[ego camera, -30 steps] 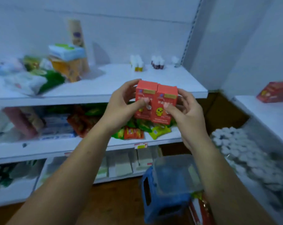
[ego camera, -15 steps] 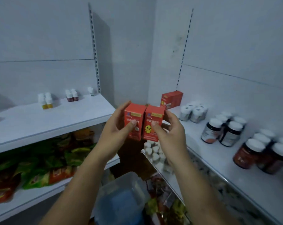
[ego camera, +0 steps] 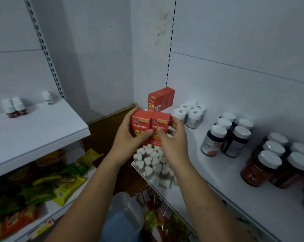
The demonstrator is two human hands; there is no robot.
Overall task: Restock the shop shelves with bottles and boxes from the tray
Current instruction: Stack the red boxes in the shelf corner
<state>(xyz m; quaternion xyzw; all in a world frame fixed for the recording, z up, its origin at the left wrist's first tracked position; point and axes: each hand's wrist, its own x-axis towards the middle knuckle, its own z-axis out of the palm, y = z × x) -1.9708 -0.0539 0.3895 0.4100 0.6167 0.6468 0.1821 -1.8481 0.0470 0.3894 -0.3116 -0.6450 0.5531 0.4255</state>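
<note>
head view: the left hand (ego camera: 128,137) and right hand (ego camera: 173,140) each clasp one of two red boxes (ego camera: 150,127) – pressed side by side, just short of the right shelf (ego camera: 235,172). one matching box (ego camera: 161,99) already stands there (bottles too), so this pair looks still unplaced.

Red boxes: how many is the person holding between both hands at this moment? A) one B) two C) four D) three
B: the left hand and right hand together hold just two red boxes side by side; a third red box stands apart on the shelf behind them.
</note>
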